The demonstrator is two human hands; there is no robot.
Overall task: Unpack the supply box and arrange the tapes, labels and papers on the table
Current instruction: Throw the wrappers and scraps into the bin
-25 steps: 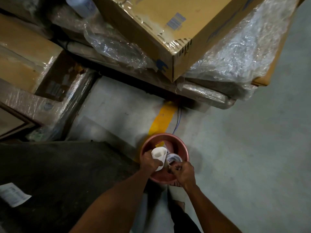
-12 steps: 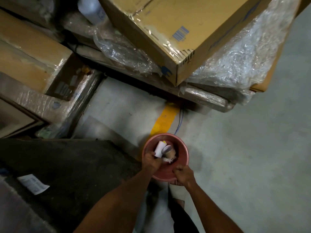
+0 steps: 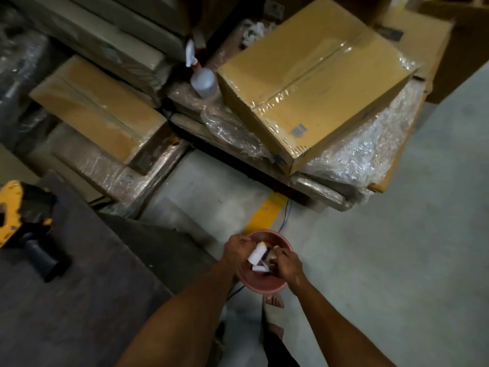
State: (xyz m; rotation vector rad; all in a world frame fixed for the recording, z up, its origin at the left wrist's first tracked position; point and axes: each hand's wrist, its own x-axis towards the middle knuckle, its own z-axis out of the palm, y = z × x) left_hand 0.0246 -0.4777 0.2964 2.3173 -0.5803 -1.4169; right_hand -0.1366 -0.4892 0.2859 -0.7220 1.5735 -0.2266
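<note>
A reddish-pink plastic bowl [image 3: 264, 283] is held low over the concrete floor, beside the dark table [image 3: 68, 308]. Inside it lie a white paper roll [image 3: 258, 254], a smaller white roll [image 3: 260, 268] and a brownish tape roll [image 3: 270, 258], partly hidden. My left hand [image 3: 236, 247] grips the bowl's left rim, next to the white roll. Fingers of my right hand [image 3: 287, 263] reach into the bowl from the right and close over the brownish roll.
A yellow and black tool [image 3: 10, 213] and a black cylinder [image 3: 42, 256] lie on the table. Taped cardboard boxes [image 3: 312, 83], bubble wrap [image 3: 354, 160] and a spray bottle [image 3: 202, 78] stand ahead. A yellow floor line [image 3: 264, 215] and a blue cable [image 3: 286, 215] run under the bowl.
My right hand has moved from the bowl's near rim into the bowl, onto the brownish roll. The view has tilted up, bringing the tool on the table and more boxes into sight.
</note>
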